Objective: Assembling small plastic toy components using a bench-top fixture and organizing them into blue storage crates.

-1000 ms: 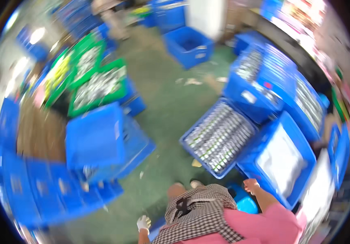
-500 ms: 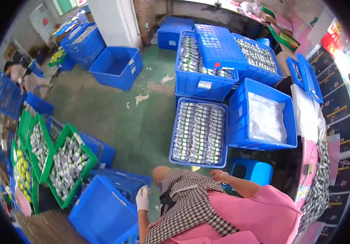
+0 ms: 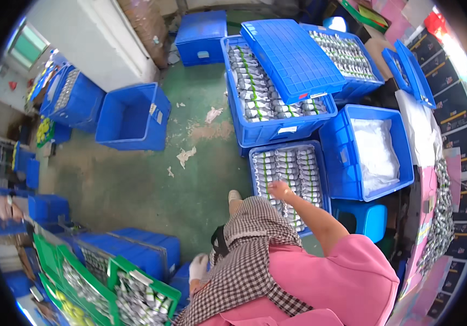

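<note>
My right hand point(image 3: 281, 190), bare with a bracelet at the wrist, hangs over a blue bin point(image 3: 325, 187) in front of me. Its fingers look loosely stretched, and I make out nothing in them. Rows of small silver-grey wrapped bundles point(image 3: 286, 157) with green marks fill that bin, partly hidden by my hand, arm and apron. Down by my left leg is my left hand point(image 3: 198, 267) in a white glove. Blur hides how its fingers are held. A blue box point(image 3: 182, 282) stands beside it.
Behind the bin stands a larger filled bin point(image 3: 285, 130) with a blue lid point(image 3: 293, 60) lying across it. To the right are a white-lined bin point(image 3: 334, 157) and a blue stool point(image 3: 373, 221). Green crates point(image 3: 115, 296) sit lower left; an empty bin point(image 3: 155, 122) stands farther off.
My right hand has moved forward and left from beside the bin to over the bundles. My left hand is lower, beside my leg. My view has swung to the right.
</note>
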A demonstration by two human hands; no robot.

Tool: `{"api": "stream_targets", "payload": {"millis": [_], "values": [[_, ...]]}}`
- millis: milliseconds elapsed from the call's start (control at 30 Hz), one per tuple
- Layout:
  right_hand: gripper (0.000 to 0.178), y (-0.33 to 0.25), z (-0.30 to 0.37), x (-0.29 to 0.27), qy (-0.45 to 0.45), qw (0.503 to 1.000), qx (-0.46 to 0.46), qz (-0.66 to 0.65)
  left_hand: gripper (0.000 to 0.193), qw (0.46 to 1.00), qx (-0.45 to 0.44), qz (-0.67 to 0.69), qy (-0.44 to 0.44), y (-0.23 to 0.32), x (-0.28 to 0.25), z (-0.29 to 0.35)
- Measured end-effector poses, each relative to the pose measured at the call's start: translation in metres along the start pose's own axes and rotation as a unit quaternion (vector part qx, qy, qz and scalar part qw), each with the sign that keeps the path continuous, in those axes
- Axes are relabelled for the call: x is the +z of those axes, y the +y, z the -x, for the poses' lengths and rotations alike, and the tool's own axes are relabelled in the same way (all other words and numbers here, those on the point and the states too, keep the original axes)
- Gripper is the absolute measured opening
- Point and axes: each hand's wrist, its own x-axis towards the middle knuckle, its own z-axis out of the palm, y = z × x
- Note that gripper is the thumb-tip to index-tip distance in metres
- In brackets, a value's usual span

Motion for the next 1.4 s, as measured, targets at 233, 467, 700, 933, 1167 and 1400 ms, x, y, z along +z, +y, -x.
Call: {"api": "stream_targets", "payload": {"millis": [233,467,700,933,1167,1400], "values": [[0.021,-0.124,-0.150,-0.037,0.187,0.861,0.160,-0.444,0.029,0.954,-0.162,0.252,0.004,0.130,-0.138,-0.170],[0.023,-0.144,-0.244,-0.071,0.354,0.739,0.230,-0.525,0.028,0.996,0.027,0.017,-0.083,0.222,-0.196,-0.377],[0.036,-0.171,-0.322,-0.059,0.513,0.588,0.256,-0.571,0.028,0.971,-0.027,0.020,-0.239,0.370,-0.206,-0.513],[0.035,-0.169,-0.346,-0.092,0.390,0.631,0.388,-0.547,0.024,0.942,0.002,-0.020,-0.334,0.437,-0.118,-0.560],[0.018,-0.175,-0.343,-0.083,0.479,0.749,0.371,-0.268,0.012,0.952,0.156,0.038,-0.262,0.533,-0.031,-0.548],[0.030,-0.194,-0.358,-0.086,0.551,0.766,0.299,-0.143,0.009,0.923,0.255,0.020,-0.288,0.587,0.019,-0.575]]}}
